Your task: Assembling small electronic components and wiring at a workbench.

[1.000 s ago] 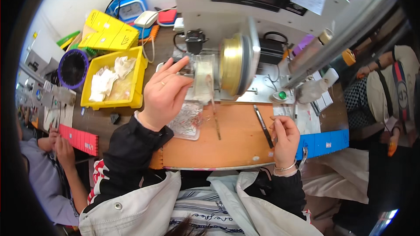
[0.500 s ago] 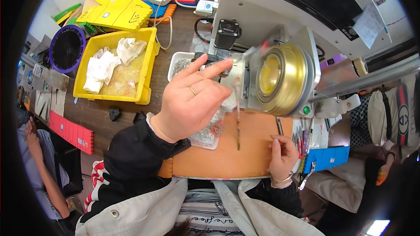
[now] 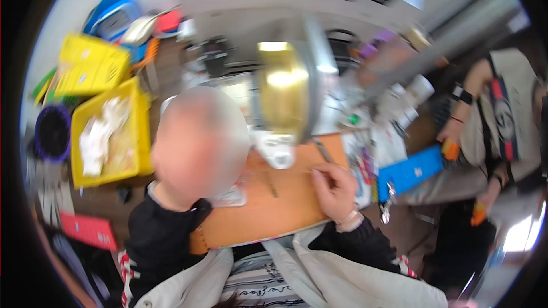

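The picture is smeared by motion. My left hand (image 3: 200,142) is raised close to the camera, a blurred shape over the left part of the orange board (image 3: 268,217); its fingers cannot be made out. My right hand (image 3: 334,189) rests on the board's right end, fingers closed on a thin dark tool (image 3: 322,151) that points up toward the machine. A brass-coloured round drum (image 3: 282,88) sits on the grey machine straight ahead, with a small white part (image 3: 279,157) just below it. A clear plastic bag (image 3: 231,197) lies on the board under my left hand.
A yellow bin (image 3: 108,137) with white rags stands at the left, beside a dark round tub (image 3: 51,134). A blue flat case (image 3: 408,172) lies right of the board. Another person (image 3: 496,120) sits at the far right, holding small orange things (image 3: 451,149).
The view has swung and blurred. My left hand has left the machine's front and come nearer the camera. My right hand stays on the board with the tool.
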`<state>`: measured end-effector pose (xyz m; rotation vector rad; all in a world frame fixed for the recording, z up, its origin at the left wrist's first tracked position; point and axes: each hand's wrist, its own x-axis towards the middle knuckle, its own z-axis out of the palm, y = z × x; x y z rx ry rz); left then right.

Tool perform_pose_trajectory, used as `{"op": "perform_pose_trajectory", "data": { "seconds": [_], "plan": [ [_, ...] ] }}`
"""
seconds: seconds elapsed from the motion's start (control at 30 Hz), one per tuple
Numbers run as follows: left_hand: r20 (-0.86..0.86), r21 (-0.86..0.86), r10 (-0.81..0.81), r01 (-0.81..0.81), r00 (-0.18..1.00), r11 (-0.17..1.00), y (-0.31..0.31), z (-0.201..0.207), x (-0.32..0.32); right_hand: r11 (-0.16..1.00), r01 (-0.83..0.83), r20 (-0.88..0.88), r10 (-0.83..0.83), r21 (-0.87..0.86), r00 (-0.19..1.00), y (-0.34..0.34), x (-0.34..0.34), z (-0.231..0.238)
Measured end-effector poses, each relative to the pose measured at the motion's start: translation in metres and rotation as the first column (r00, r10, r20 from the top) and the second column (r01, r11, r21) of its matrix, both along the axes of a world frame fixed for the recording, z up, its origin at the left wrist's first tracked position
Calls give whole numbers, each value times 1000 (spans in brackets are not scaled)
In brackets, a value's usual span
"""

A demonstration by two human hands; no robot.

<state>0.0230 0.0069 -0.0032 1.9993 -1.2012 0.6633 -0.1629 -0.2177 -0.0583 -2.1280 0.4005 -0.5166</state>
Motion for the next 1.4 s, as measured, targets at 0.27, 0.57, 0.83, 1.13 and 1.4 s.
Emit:
{"op": "perform_pose_trajectory", "data": {
  "seconds": [0.27, 0.57, 0.83, 1.13, 1.4],
  "plan": [
    [40, 3, 61, -61, 997, 998, -5, -8, -4, 998, -11, 103, 17, -61, 995, -8, -2, 3],
    [25, -6, 87, -87, 996, 996, -14, -8, -7, 999, -47, 98, 49, -27, 994, -13, -7, 2],
    [12, -11, 93, -93, 996, 996, -12, -13, -6, 973, -1, 263, 63, -232, 963, -25, -40, 36],
    [53, -19, 81, -80, 995, 997, -23, -1, -9, 691, 345, -146, -546, -635, 825, -160, -109, 13],
    [44, -42, 67, -66, 997, 997, -15, -6, -6, 720, 252, -351, -574, -647, 740, -154, -103, 1]
  ]
}}
